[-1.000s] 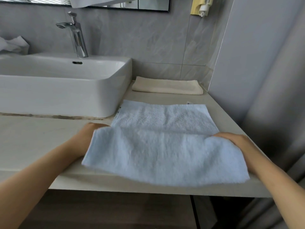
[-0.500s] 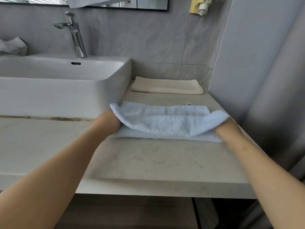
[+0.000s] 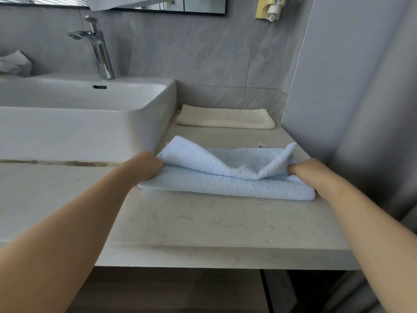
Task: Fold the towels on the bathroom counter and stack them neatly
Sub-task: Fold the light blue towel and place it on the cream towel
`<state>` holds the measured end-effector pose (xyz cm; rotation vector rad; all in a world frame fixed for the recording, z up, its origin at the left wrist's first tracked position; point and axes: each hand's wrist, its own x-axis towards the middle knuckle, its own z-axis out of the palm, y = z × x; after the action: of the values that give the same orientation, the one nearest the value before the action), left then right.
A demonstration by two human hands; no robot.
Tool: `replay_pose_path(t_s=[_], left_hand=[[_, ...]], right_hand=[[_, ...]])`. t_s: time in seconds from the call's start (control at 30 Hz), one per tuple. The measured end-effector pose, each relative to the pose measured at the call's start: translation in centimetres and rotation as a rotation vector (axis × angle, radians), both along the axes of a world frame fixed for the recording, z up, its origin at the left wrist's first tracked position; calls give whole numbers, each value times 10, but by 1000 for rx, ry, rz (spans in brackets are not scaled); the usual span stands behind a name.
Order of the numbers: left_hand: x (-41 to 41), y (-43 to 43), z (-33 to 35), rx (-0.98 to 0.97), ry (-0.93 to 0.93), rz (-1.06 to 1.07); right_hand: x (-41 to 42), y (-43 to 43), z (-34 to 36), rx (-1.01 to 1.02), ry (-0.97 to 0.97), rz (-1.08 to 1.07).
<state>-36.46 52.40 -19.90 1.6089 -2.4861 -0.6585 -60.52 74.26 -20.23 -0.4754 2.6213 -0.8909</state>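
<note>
A light blue towel [image 3: 225, 181] lies folded over on the pale stone counter [image 3: 203, 222], to the right of the sink. Its top layer sags in the middle, and both upper corners stick up. My left hand [image 3: 144, 166] grips the towel's left end. My right hand [image 3: 313, 175] grips its right end, fingers tucked into the fold. Behind it, against the back wall, a cream towel [image 3: 225, 119] lies flat and folded.
A white basin [image 3: 90, 123] with a chrome tap [image 3: 99, 48] stands to the left, its side close to the blue towel. A grey wall panel [image 3: 338, 86] borders the counter on the right. A yellow dispenser [image 3: 268, 7] hangs on the tiles.
My hands carried the near half of the blue towel away from me and over the far half. The towel now lies doubled, and the hands have drawn slightly back toward me.
</note>
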Motion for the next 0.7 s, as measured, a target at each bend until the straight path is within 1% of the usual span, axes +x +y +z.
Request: replay_pose_path(t_s=[0.2,0.27,0.33,0.37,0.4,0.47,0.53,0.57,0.63,0.7], left_hand=[[5,-2,-5,-3,42,26],[8,0,-2,35,49,-1],[9,-1,4,88,120,-4],[9,-3,6,88,167,-15],[7,-6,7,87,229,-30],[2,-10,7,84,375,-81],[-5,-11,6,136,473,-170],[-9,-12,7,170,501,-212],[-15,-19,8,232,532,-240],[-18,-25,10,239,463,-259]], right_hand=[[4,1,7,-9,-49,-10],[2,2,6,42,33,46],[-3,3,3,137,202,163],[-5,3,3,125,272,212],[-6,4,4,69,306,269],[-3,6,6,-116,333,413],[-2,6,8,-208,396,578],[-3,5,8,-242,350,615],[-6,4,12,-312,146,603],[-13,0,15,-392,20,556]])
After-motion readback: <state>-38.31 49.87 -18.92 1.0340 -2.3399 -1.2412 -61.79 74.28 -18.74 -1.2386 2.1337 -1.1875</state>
